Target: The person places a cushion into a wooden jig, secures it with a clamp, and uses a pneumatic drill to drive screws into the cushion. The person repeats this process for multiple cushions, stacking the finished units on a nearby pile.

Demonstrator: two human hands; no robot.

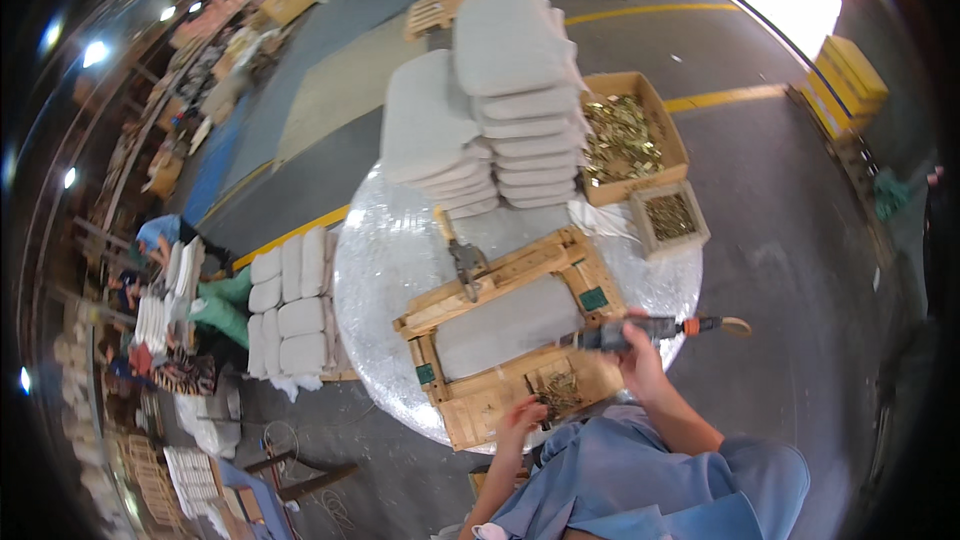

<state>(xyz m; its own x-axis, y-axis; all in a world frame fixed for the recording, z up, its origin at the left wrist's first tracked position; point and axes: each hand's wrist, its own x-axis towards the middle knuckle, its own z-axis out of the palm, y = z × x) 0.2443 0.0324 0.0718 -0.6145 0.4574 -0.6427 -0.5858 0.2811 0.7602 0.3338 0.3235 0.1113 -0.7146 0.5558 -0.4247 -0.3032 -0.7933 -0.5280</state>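
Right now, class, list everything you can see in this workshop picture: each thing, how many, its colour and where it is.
Round table: one, wrapped in shiny clear film, centre.
Wooden frame: one, pale wood, lying on the table around a grey cushion.
Cushion stacks: two, grey, far side of the table.
Cardboard box: one, brown, full of brass-coloured small parts, behind the table on the right.
Small box: one, pale, similar parts, on the table's right edge.
White cushions: several, stacked left of the table.
Loose small parts: a pile, brassy, on the frame's near corner.
Power tool: one, grey with an orange ring, in the right hand.
Left hand: at the loose parts.
Right hand: gripping the tool.
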